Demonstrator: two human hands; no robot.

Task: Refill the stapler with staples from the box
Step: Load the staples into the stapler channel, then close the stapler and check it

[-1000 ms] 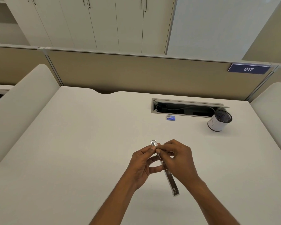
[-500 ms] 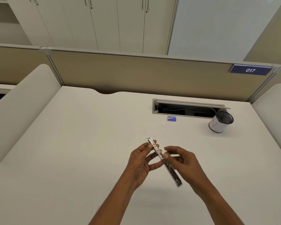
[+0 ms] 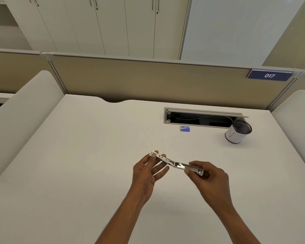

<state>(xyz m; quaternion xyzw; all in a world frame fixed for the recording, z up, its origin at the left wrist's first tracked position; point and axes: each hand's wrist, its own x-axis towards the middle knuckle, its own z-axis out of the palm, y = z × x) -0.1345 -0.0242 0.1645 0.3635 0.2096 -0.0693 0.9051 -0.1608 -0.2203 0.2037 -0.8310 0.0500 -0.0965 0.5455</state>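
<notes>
Both hands hold a metal stapler [image 3: 176, 163] in the air above the middle of a white table [image 3: 77, 164], somewhat nearer the near edge than the far one. Its two arms are unfolded almost flat into one long silver strip that runs left to right and dips slightly at the hinge. The left hand [image 3: 144, 173] has its grip on the strip's left end, thumb and forefinger pinching the metal while the remaining fingers reach out straight beneath it. The right hand [image 3: 208, 180] has its grip on the right end, thumb and curled fingers closed round the darker tip. Both forearms come up bare from the near edge. The small blue box of staples [image 3: 185, 128] lies flat on the table near the far edge, well apart from both hands and just in front of a cable tray [image 3: 201, 118] sunk into the tabletop, with a cable visible inside. Whether the box is sealed cannot be told at this size. A white pen cup [image 3: 237, 134] with a dark mesh lining stands toward the far right corner, at the tray's right end. Behind the far edge rises a beige partition [image 3: 130, 81] carrying a blue number plate [image 3: 269, 75] that reads 017, with pale cupboards [image 3: 113, 27] beyond
</notes>
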